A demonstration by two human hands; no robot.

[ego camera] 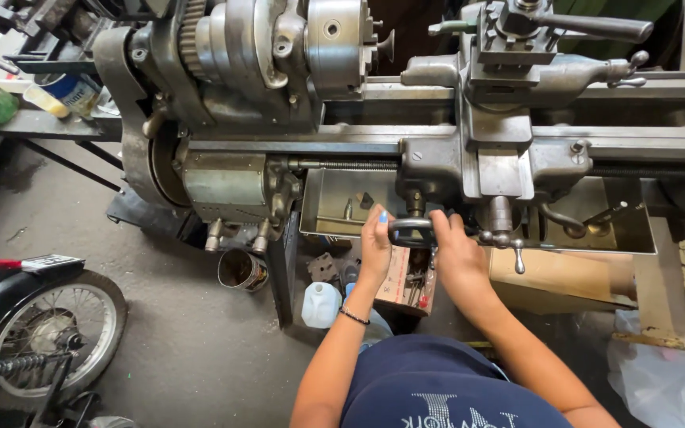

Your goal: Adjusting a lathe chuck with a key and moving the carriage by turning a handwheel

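Both hands' fingers wrap handwheel point(412, 232): left hand point(375, 247), right hand point(455, 257); tray rim point(319, 231) just beside.

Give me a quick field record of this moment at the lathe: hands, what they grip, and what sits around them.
Machine: grey metal lathe, bare chuck at the headstock
Left hand: gripping the dark round carriage handwheel from its left side
Right hand: on the same handwheel from the right
Beneath the hands: open cardboard box of small metal parts
On the floor: white plastic jug, open metal can
Far left: motorcycle wheel
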